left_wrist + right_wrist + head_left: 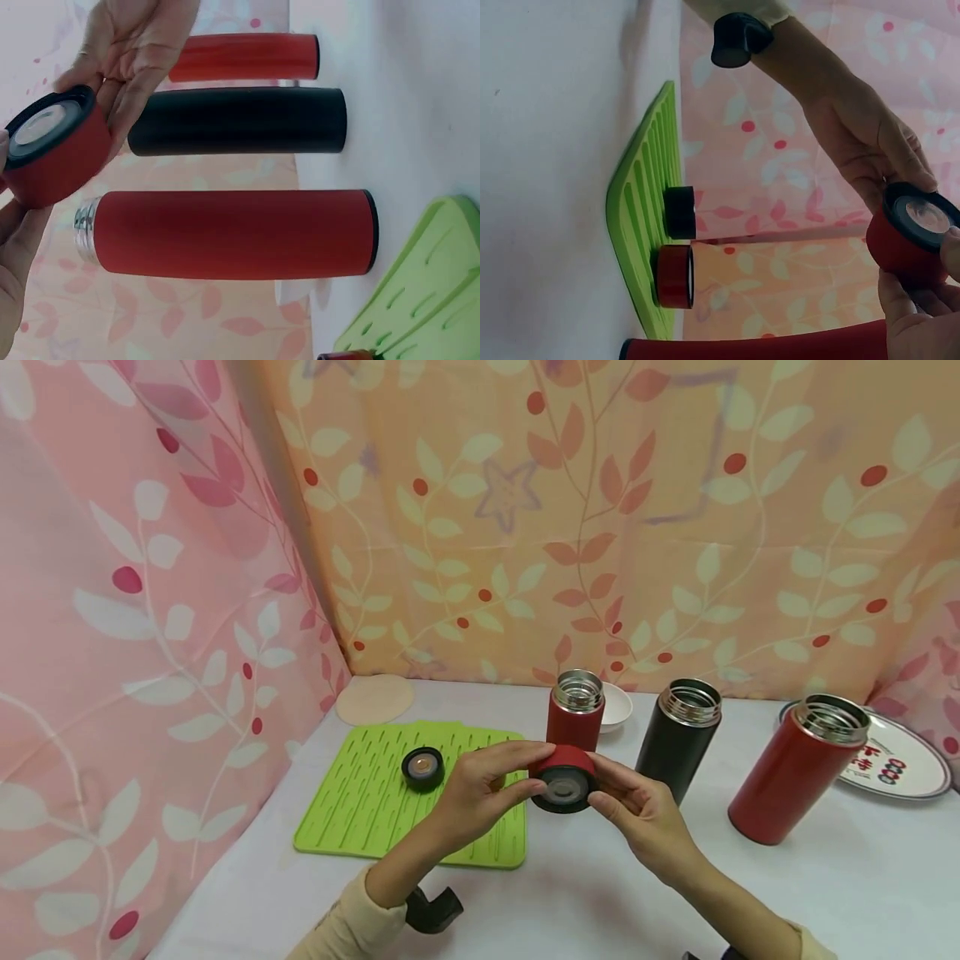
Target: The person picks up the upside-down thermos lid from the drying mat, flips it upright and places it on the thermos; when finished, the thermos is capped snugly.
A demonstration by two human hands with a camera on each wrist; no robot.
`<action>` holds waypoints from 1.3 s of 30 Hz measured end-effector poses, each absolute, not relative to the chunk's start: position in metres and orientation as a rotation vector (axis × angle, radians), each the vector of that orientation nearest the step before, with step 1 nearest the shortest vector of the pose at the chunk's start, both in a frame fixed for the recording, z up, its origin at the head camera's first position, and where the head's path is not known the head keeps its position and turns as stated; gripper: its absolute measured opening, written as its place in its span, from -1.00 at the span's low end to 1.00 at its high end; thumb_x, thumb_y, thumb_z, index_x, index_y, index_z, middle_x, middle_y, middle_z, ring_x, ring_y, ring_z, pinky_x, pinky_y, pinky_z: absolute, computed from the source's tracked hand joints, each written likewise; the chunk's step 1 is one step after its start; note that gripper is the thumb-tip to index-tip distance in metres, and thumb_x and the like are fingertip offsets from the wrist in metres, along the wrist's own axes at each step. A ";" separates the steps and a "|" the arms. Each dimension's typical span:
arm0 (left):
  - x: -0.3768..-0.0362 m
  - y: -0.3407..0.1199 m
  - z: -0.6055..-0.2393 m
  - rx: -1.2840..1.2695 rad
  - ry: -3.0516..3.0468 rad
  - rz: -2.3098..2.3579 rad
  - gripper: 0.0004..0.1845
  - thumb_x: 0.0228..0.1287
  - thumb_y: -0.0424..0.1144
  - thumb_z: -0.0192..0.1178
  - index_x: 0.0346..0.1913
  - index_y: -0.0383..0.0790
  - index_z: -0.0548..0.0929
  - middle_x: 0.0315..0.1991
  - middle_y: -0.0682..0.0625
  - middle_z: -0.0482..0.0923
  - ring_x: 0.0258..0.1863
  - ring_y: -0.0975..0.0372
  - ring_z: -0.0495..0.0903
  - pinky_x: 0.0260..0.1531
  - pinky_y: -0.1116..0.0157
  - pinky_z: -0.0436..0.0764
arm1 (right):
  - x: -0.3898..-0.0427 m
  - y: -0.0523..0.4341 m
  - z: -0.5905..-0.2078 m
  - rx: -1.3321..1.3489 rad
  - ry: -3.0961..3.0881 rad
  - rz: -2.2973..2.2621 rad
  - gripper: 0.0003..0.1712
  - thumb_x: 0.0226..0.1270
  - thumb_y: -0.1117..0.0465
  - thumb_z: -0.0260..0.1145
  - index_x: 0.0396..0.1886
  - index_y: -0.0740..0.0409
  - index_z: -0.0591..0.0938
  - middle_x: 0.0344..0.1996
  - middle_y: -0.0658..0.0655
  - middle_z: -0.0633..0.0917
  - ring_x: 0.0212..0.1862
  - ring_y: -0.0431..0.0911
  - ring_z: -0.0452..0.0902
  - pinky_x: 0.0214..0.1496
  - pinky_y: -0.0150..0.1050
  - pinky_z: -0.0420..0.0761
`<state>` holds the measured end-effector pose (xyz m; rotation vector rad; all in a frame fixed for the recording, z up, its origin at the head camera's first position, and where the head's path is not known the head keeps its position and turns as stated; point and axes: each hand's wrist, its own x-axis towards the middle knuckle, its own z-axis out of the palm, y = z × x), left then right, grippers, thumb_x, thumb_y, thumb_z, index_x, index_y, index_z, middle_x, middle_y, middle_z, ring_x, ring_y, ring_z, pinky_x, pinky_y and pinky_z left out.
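Both hands up over the white table (600,902), near the front-middle, sharing one red flask lid (564,779) with a black rim, its inner side tipped toward the camera. Left hand (480,793): fingers curled over the lid's top, thumb under, so it grips the lid's left side. Right hand (645,814): fingertips and thumb pinch the right side, palm partly open. The lid is held in the air, clear of the table, just in front of the short red flask (575,710).

Left of the hands: green ribbed drying mat (390,793) toward the table's left edge. On it lies a black lid (423,767). Right wrist view also shows a second red lid (676,276) on the mat beside the black one; in the head view it is mostly hidden behind the left hand.

Behind, in a row toward the back edge: short red flask, black flask (678,737), taller red flask (798,770) nearer the right edge. All upright, caps off.

Back edge: small white bowl (617,706) behind the short red flask, round beige coaster (374,699) at the back-left corner, printed plate (900,760) at the right edge behind the taller red flask.
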<state>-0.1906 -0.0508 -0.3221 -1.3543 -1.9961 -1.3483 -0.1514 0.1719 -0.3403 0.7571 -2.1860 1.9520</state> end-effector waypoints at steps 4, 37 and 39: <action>-0.190 -0.050 -0.322 -1.364 -1.938 -1.351 -0.54 0.06 -0.39 0.28 0.09 -0.38 0.54 -0.04 -0.18 0.61 -0.37 0.28 0.50 -0.63 0.51 0.40 | -0.153 0.172 -0.342 0.789 -2.193 1.868 -0.47 0.28 0.43 0.13 0.26 0.39 0.32 0.07 -0.27 0.55 0.09 -0.35 0.51 0.01 -0.49 0.53; -0.181 -0.045 -0.310 -1.541 -1.495 -0.596 -0.62 -0.04 -0.28 0.38 -0.12 -0.39 0.65 -0.10 -0.21 0.63 -0.03 0.09 0.61 0.06 0.30 0.53 | -0.151 0.176 -0.341 0.964 -1.985 2.067 -0.36 0.29 0.30 0.18 0.33 0.35 0.23 0.23 -0.10 0.46 0.14 -0.25 0.47 0.06 -0.41 0.53; -0.182 -0.045 -0.311 -1.539 -1.499 -0.613 -0.61 -0.05 -0.27 0.39 -0.12 -0.39 0.65 -0.10 -0.21 0.63 -0.03 0.08 0.61 0.06 0.30 0.53 | -0.151 0.176 -0.341 0.964 -1.986 2.051 -0.36 0.29 0.31 0.18 0.33 0.36 0.23 0.23 -0.09 0.46 0.13 -0.24 0.48 0.05 -0.40 0.54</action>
